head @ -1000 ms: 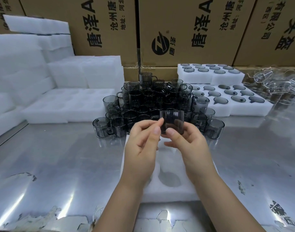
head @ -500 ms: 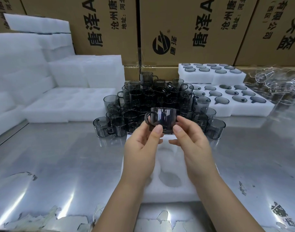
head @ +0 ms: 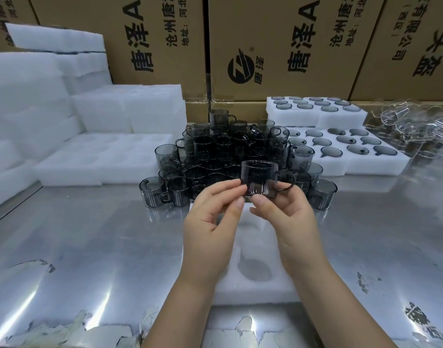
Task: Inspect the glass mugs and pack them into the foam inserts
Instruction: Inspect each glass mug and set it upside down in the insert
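A smoky grey glass mug (head: 260, 178) is held upright above the table, its handle pointing right. My left hand (head: 212, 222) pinches its lower left side with thumb and fingertips. My right hand (head: 283, 212) pinches its base from the right, thumb in front. Below my hands lies a white foam insert (head: 253, 280) with round pockets; the one pocket in plain sight holds nothing. A pile of several grey mugs (head: 230, 151) stands just behind the held mug.
Two filled foam inserts (head: 341, 156) sit stacked at the back right, with clear glassware (head: 416, 126) beyond. Stacks of blank white foam (head: 89, 136) fill the left. Cardboard boxes (head: 278, 46) line the back. The table is shiny steel (head: 89, 247).
The mug has been turned in my fingers: its handle was hidden, then pointed left, and now points right. My hands stayed roughly in place.
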